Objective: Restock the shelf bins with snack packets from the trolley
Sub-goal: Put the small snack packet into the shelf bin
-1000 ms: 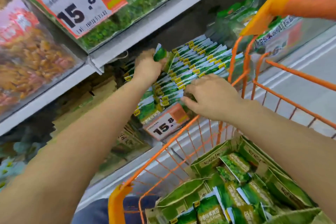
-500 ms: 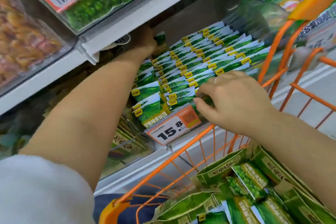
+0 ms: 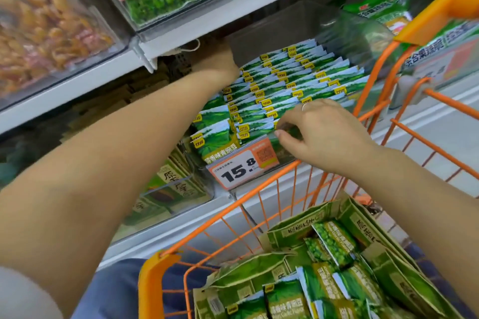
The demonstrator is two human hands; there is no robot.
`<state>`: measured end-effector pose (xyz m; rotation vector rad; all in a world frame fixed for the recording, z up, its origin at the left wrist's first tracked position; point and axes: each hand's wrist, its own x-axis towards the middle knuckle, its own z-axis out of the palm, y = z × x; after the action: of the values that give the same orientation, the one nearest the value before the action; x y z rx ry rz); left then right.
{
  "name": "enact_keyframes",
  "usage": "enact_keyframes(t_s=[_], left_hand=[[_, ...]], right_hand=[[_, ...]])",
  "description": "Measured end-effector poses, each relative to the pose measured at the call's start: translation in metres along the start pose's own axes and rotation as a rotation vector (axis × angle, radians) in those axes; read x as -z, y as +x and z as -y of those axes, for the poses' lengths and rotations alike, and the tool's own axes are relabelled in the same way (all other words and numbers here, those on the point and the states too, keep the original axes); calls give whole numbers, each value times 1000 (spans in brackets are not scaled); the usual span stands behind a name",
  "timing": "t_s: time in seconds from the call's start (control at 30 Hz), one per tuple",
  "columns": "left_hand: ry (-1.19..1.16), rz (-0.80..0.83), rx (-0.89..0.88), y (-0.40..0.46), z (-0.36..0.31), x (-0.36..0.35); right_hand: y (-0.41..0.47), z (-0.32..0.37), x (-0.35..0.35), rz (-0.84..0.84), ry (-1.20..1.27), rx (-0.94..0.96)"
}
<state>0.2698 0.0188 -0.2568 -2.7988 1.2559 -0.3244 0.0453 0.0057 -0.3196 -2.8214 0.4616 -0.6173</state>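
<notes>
Snack packets [image 3: 293,85] stand on edge, rows running back into the bin [image 3: 363,33].

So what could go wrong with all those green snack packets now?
The bin already looks crammed with green packets, so pushing more in might crumple them or tip the front ones over the price tag. The left hand reaches deep under the shelf edge and could bump it. The right hand might knock the front row loose.

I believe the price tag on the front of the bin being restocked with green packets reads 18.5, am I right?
Not quite: the head view shows the price tag on the front of the bin with the green packets reads 15.8, not 18.5.
</notes>
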Motion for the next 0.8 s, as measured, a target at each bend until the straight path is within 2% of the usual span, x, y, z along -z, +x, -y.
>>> enact_keyframes(t_s=[0.1,0.17,0.23,0.3,0.33,0.43,0.47,0.5,0.57,0.63,0.8], left_hand=[[-82,81,-221,-53,-16,16],[-205,-6,-380,-108,-20,29],[-439,-160,-565,-176,-20,38],[-525,-143,-695,-239,-16,37],[-493,-24,-704,-260,-16,31],[-241,443,-650,-287,-21,-5],[-163,542,-665,-288,-24,-19],[-80,600,-702,-285,-30,-31],[21,605,-761,-278,-51,-54],[4,581,-746,-275,-79,-71],[-253,843,-360,-263,-123,-107]], right_hand=[[-2,0,10,62,88,-25],[-10,2,19,110,68,-32],[-27,7,31,54,-2,18],[-45,14,46,4,-72,66],[-53,18,51,34,-91,67],[-68,25,52,279,-109,-16],[-72,26,47,348,-113,-42],[-75,26,40,396,-122,-63],[-79,20,27,460,-129,-116],[-80,9,24,499,-127,-187],[-86,-9,30,512,-94,-330]])
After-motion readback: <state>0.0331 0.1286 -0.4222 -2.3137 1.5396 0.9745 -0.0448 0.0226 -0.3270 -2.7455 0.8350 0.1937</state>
